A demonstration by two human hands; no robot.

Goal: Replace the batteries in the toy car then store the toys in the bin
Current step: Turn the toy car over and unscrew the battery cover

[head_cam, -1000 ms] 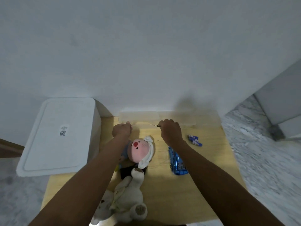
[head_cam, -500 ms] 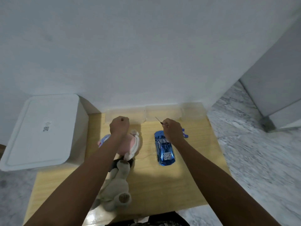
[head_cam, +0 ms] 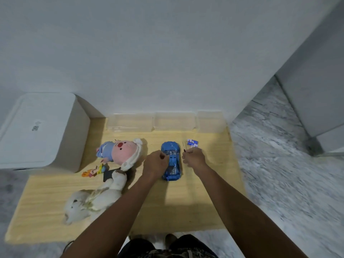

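A blue toy car (head_cam: pixel 172 161) lies on the wooden table (head_cam: pixel 167 207), nose toward the wall. My left hand (head_cam: pixel 156 164) is against the car's left side, fingers curled at its roof. My right hand (head_cam: pixel 193 158), just right of the car, pinches a thin screwdriver (head_cam: pixel 184 148) that points toward the wall. Two blue-and-white batteries (head_cam: pixel 192 143) lie behind my right hand. A pink plush pig (head_cam: pixel 121 152) and a cream plush rabbit (head_cam: pixel 96 198) lie on the table's left half. The white lidded bin (head_cam: pixel 39 131) stands left of the table.
Three clear plastic boxes (head_cam: pixel 175 121) line the table's back edge against the wall. A small orange-haired doll (head_cam: pixel 93 171) and a dark card (head_cam: pixel 109 174) lie by the plush pig. Marble floor surrounds the table; a grey cabinet (head_cam: pixel 316 90) stands at the right.
My left hand has moved right from the plush pig to the car. My right hand, still holding the screwdriver, has shifted to the car's right side. The camera has tilted down.
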